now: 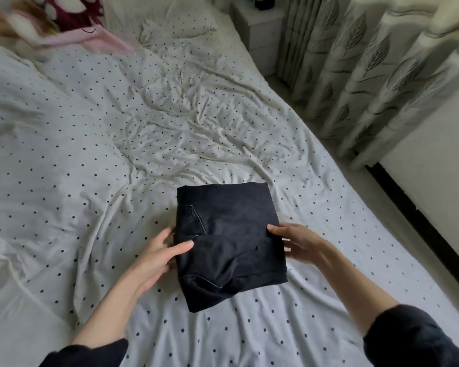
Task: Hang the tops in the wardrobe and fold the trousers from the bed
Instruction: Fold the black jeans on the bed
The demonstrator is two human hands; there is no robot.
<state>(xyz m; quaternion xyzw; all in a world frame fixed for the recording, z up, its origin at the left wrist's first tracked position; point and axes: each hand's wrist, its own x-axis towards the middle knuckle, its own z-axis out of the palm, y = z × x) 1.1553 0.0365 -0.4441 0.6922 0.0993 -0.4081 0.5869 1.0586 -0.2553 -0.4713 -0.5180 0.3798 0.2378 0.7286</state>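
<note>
- Head view, and no brand, label or writing can be read anywhere here; the only marks on the dark trousers (pixel 228 242) are pale seam lines and a pocket edge.
- You've got one pair of trousers, folded into a compact, roughly square bundle, lying on the bed (pixel 289 327) near its foot, in the lower middle of the view.
- Your left hand (pixel 157 254) sits at the bundle's left edge, thumb laid on top of the fabric, fingers straight and spread beside it; whether any of them tuck under the cloth I cannot tell.
- Your right hand (pixel 293 243) is at the right edge, fingertips touching the top of the fabric, fingers extended and apart, nothing clamped.
- Two dark sleeves come in from the bottom edge, both cut off by the frame.
- Up in the top left corner it's a blur: one pink garment (pixel 90 39) lies on the bed, beside something maroon with white patches (pixel 72 9), too smeared to name.
- One rumpled dotted duvet (pixel 37 144) heaps up on the left side, cut off by the edge.
- One dotted pillow (pixel 180 22) lies at the head of the bed.
- One white bedside cabinet (pixel 260 35) stands past the bed's far right corner, with a dark object on top, cropped and hard to make out.
- Leaf-patterned curtains (pixel 368 75) hang along the right; their number of panels I cannot tell.
</note>
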